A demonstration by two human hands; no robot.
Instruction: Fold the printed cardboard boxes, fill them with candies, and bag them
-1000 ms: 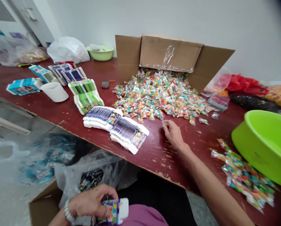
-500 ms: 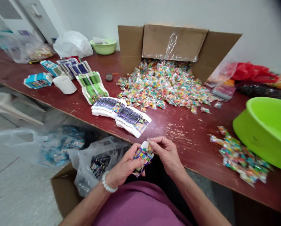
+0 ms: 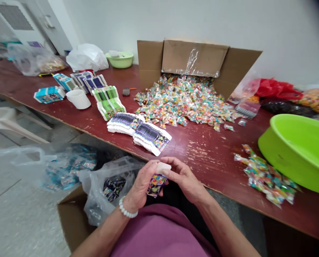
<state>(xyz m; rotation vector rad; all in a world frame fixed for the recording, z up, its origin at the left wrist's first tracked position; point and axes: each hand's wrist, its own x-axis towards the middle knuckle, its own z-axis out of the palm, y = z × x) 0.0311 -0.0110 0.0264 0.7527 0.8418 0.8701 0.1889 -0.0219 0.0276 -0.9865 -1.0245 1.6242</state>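
Note:
Between my hands, above my lap, is a small purple printed candy box (image 3: pixel 156 184) with its white end flap standing up. My left hand (image 3: pixel 142 184), with a pale bead bracelet at the wrist, is closed around the box from the left. My right hand (image 3: pixel 185 178) grips the top of the box, thumb and fingers at the white flap. On the table just beyond lie fanned stacks of flat purple cartons (image 3: pixel 151 137). Behind them spreads a heap of small wrapped candies (image 3: pixel 186 101), spilling from a cardboard box (image 3: pixel 197 57) on its side.
A green basin (image 3: pixel 295 153) stands at the right, beside longer candy packets (image 3: pixel 266 175). Green cartons (image 3: pixel 108 101), a white cup (image 3: pixel 79 99) and blue cartons (image 3: pixel 49 94) are at the left. Below the table edge, a clear plastic bag (image 3: pixel 95 185) holds purple boxes.
My right hand has come back from the candy heap to the box. My left hand has raised the box from low at the left. The flap has been bent over the opening.

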